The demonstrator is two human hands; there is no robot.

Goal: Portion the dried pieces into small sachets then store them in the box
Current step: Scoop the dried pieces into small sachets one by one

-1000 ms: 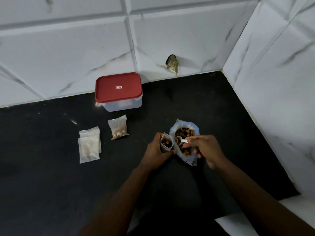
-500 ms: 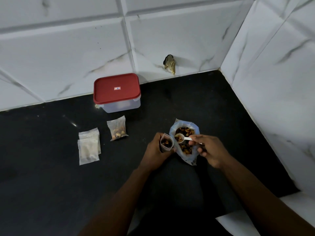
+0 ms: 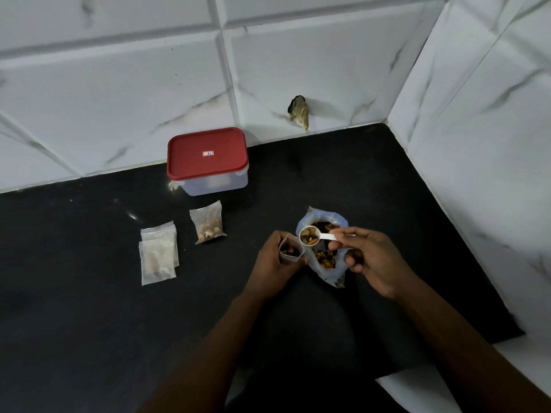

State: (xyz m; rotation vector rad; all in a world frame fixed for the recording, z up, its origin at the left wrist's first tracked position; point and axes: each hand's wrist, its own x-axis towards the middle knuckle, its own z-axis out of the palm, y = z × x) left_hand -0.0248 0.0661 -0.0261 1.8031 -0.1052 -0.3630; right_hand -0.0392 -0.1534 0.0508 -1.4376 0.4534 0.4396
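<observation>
My left hand (image 3: 272, 263) grips a small open sachet (image 3: 290, 252) upright on the black counter, with dark dried pieces inside. My right hand (image 3: 372, 260) pinches the handle of a white plastic spoon (image 3: 319, 236), its bowl heaped with dried pieces just right of and above the sachet mouth. Under the spoon stands the large open bag of dried pieces (image 3: 326, 257). One filled sachet (image 3: 207, 222) lies to the left. The clear box with its red lid (image 3: 207, 158) on stands at the back wall.
A small stack of sachets (image 3: 158, 253), pale and flat, lies left of the filled one. Marble-patterned wall tiles close the counter at the back and right. A dark stub (image 3: 299, 110) sticks out of the back wall. The counter's front edge (image 3: 447, 362) runs lower right.
My right hand has lifted the spoon out of the large bag, now loaded with pieces, and brought it up beside the sachet mouth. My left hand keeps the sachet in place.
</observation>
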